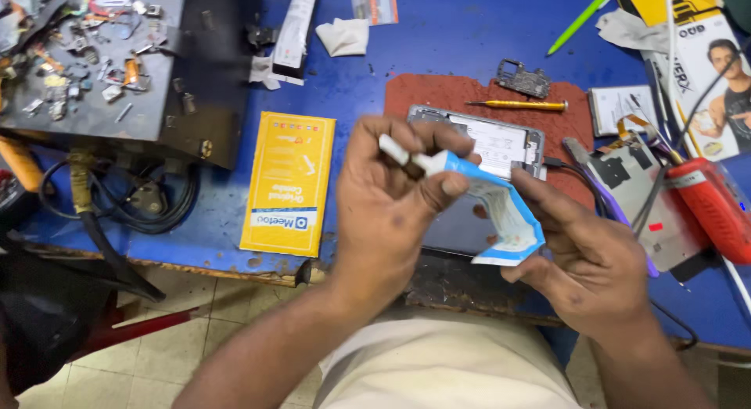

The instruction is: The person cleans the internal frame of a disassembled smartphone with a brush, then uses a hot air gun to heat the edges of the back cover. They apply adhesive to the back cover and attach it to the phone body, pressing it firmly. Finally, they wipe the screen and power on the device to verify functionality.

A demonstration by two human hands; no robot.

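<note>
Both hands work a soft glue tube above the edge of a blue counter. Left hand curls around the tube's white nozzle end, fingers and thumb pinching it just below the tip. Right hand grips the flattened blue-and-white tail of the tube between thumb and fingers. The tube hangs in the air between them, just in front of an opened phone that lies face down on a reddish-brown mat. On the same mat, beyond the phone, rest a yellow-handled screwdriver and a small dark metal bracket. A yellow box lies flat on the counter to the left of the hands, near a black tray littered with small parts. To the right sit a red tool and a loose phone panel, close beside the right hand.
</note>
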